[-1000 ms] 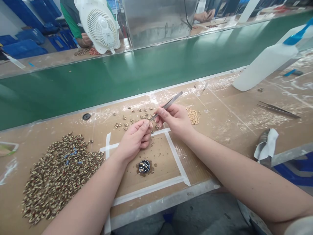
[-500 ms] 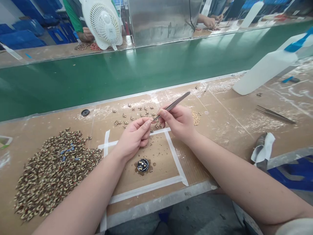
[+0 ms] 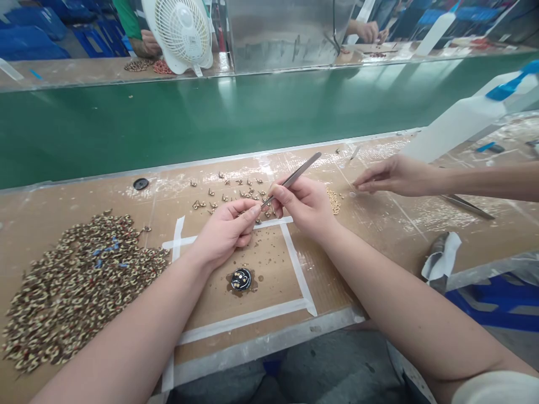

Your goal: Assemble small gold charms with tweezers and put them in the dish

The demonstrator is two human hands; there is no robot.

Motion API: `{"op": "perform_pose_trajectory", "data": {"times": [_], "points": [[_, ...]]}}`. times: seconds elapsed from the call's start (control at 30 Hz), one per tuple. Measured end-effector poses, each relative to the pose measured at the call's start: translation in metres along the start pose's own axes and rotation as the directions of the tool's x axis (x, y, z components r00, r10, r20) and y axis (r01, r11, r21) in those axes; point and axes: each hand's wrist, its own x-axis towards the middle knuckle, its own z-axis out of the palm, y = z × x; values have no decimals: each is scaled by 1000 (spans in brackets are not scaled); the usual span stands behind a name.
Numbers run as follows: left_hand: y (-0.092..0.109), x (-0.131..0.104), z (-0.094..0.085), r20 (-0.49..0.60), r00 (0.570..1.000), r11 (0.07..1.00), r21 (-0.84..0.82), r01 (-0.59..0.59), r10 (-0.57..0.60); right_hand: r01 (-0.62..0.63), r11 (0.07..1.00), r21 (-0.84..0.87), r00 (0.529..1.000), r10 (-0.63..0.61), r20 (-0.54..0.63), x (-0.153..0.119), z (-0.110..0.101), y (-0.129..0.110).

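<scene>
My right hand (image 3: 305, 205) grips metal tweezers (image 3: 301, 170), their tips pointing down and left to the fingertips of my left hand (image 3: 229, 227). The left fingers are pinched together at the tweezer tips; what they hold is too small to make out. Small metal parts (image 3: 211, 192) lie scattered behind the hands. Beside my right hand is a little heap of beige bits (image 3: 334, 202). A round black dish (image 3: 241, 279) with small pieces in it sits on a wet spot inside a white tape frame (image 3: 244, 321).
A large pile of small parts (image 3: 84, 286) covers the left. Another person's hand (image 3: 391, 175) reaches in from the right, near a white bottle (image 3: 458, 123) and second tweezers (image 3: 469, 207). A black lid (image 3: 140, 183) lies back left; a green strip (image 3: 252, 109) runs behind.
Another person's hand and forearm have come in from the right over the table. The whole view has shifted slightly. My hands keep nearly the same pose at the tweezers.
</scene>
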Motion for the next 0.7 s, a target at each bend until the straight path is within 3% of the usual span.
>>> {"op": "perform_pose_trajectory", "data": {"times": [0.23,0.33,0.43,0.57,0.63,0.7], "points": [[-1,0,2,1,1000,1000,28,-8,8,122,991,-60,992,-124,-35,-1,-2,2],[1,-3,5,-51,998,999,18,-29,30,166,986,11,985,-165,-52,-5,0,-2],[1,-6,7,-113,984,991,17,-136,137,166,984,63,972,-174,157,-13,8,-7],[1,-4,8,-217,926,950,28,-311,310,251,968,-22,859,-212,466,-25,26,-11],[9,-4,10,-287,890,932,27,-363,355,278,958,-68,825,-202,527,-29,31,-9],[26,-9,10,-359,853,907,-41,-419,378,273,958,-82,826,-190,531,-30,33,-6]]}}
